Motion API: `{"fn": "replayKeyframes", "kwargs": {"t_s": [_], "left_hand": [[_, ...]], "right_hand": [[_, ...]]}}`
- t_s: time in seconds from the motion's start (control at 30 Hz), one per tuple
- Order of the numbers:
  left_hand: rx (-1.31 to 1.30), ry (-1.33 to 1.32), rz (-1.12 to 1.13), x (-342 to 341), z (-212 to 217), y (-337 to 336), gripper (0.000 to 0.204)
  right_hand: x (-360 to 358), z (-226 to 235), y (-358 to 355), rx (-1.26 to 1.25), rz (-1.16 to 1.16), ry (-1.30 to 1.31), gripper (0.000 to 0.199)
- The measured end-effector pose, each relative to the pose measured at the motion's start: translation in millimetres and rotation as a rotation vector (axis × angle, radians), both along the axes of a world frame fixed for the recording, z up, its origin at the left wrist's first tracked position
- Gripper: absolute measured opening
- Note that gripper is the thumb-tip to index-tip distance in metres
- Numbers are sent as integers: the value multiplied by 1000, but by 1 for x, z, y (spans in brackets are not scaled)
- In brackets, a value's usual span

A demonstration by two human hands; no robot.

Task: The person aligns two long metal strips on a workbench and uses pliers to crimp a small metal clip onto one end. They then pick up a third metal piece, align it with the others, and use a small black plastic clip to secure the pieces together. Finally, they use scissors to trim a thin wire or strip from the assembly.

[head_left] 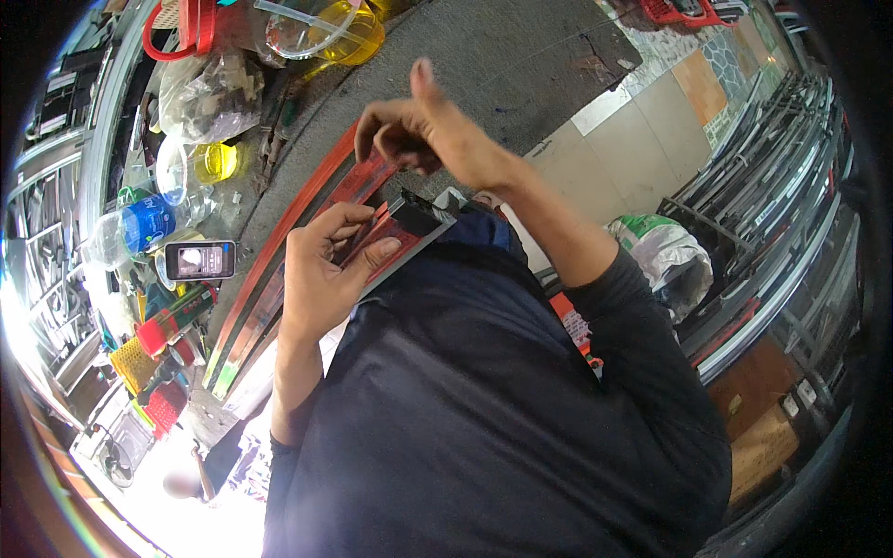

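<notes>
A: Your left hand [321, 270] first – what's it doing?

B: Fingers curled, thumb pressed down on the end of a short metal profile piece [402, 232], grey frame w/ red film on its face. You're clamping it just in front of your chest, close above the dark shirt.

A: And the right hand [430, 130]?

B: Higher up, near the piece's far end. Thumb sticks up, fingers bent in; looks like they pinch a bit of the red film, but can't tell for sure.

A: OK, biggest stuff around me?

B: Grey workbench [502, 56], rough matte top, runs up the middle. At right, a rack of long metal profiles [772, 214], too many to count, shiny silver. Long strips [270, 279] lie on the bench under your left hand, approx 3, red-orange film on mirror-like metal.

A: Packages, labels?

B: A white sack w/ green print [660, 246] at right, crumpled, beside the rack. A clear plastic bag [209, 98] stuffed w/ small parts, upper left. One clear bottle w/ a blue label band [139, 226] lying on its side at left. One tube w/ red-and-green label and red cap [172, 319] below it.

A: Smaller bits?

B: 2 clear containers w/ yellow liquid: a jug [326, 33] at top, a round one [200, 166] lower left. 1 phone [200, 260], screen lit, flat beside the strips. 1 red basket [167, 406] and 1 yellow one [133, 365], lower left, mesh plastic.
</notes>
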State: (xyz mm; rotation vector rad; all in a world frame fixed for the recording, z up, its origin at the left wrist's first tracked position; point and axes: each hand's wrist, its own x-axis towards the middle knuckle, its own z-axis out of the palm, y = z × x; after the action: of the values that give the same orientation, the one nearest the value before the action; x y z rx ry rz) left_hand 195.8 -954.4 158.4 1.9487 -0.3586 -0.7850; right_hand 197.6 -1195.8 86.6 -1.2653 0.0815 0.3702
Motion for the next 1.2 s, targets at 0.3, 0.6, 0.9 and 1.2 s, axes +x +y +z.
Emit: {"fn": "replayKeyframes", "kwargs": {"t_s": [0.3,0.6,0.9,1.2], "left_hand": [[37,-69,-9,-4,3,-5,29],[33,-210,-59,-7,-1,-10,33],[47,-55,-5,0,-13,-7,34],[262,-256,-68,18,-54,-21,42]], "right_hand": [[-10,7,7,4,-255,-148,91],[-14,8,15,72,-191,-232,73],[-21,-16,-41,-234,-152,-315,55],[-58,-10,-157,-786,89,-136,39]]}}
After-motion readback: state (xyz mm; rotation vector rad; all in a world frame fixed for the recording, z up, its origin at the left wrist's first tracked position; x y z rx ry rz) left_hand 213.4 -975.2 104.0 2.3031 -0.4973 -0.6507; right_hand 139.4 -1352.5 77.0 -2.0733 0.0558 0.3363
